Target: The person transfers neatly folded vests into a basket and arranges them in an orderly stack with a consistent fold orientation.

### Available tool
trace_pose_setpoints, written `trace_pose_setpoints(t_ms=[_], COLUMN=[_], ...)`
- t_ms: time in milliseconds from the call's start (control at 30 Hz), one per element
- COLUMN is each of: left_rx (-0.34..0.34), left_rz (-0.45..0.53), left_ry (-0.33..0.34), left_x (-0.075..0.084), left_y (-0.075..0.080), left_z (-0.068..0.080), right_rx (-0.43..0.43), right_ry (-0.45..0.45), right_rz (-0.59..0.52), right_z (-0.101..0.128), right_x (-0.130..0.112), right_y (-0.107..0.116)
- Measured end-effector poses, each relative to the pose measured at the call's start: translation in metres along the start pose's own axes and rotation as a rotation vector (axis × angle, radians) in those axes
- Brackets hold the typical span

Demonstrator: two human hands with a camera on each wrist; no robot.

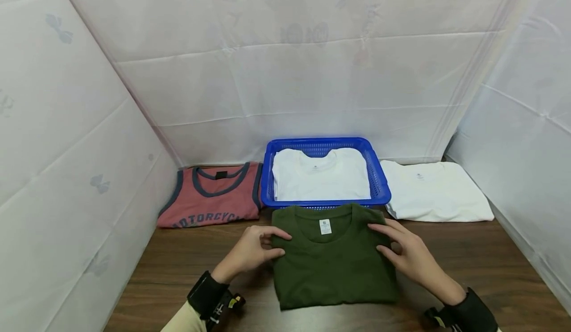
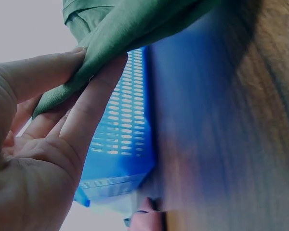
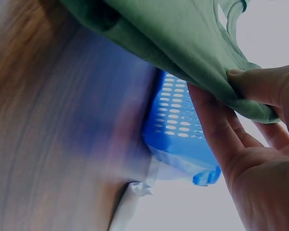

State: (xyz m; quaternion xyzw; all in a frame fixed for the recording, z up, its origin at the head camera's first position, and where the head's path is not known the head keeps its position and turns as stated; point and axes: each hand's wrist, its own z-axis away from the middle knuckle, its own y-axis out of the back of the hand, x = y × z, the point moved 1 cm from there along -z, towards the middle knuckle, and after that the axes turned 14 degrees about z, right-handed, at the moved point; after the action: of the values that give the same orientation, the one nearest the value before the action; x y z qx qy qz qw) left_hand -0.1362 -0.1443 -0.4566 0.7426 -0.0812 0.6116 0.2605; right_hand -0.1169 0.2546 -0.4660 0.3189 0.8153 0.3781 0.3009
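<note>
A folded dark green T-shirt (image 1: 334, 272) with a white neck label (image 1: 325, 226) is held in front of the blue basket (image 1: 384, 186). My left hand (image 1: 252, 250) pinches its left side, thumb on one face and fingers on the other. On the opposite side, my right hand (image 1: 410, 252) pinches the shirt the same way. Both wrist views show the green cloth (image 2: 120, 33) raised off the tabletop, its lower folds hanging free. Inside the basket lies a folded white T-shirt (image 1: 321, 181).
Left of the basket lies a folded red top (image 1: 214, 198) with dark trim and lettering. Another folded white T-shirt (image 1: 439, 193) lies to the right. All rest on a brown wooden table (image 1: 178, 272), with white sheeting (image 1: 290, 84) behind and at both sides.
</note>
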Motion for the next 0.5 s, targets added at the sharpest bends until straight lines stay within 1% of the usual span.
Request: trace_pose_setpoints(t_ms=[133,267,400,500], left_rx=[0.014,0.028,0.049,0.063], left_rz=[0.009,0.010,-0.032,-0.045], left_ry=[-0.044,-0.092,-0.109,-0.108], left_x=[0.008,0.017,0.025,0.030], left_y=[0.003,0.006,0.009,0.011], left_z=[0.001,0.000,-0.002,-0.002], right_rx=[0.032,0.054,0.051,0.049], right_ry=[-0.022,-0.006,0.010,0.019], right_rz=[-0.014,-0.046,-0.051,-0.046], right_z=[-0.004,-0.010,-0.014,-0.017], right_x=[-0.004,-0.006,-0.008,-0.010], right_y=[0.006,0.009,0.011,0.015])
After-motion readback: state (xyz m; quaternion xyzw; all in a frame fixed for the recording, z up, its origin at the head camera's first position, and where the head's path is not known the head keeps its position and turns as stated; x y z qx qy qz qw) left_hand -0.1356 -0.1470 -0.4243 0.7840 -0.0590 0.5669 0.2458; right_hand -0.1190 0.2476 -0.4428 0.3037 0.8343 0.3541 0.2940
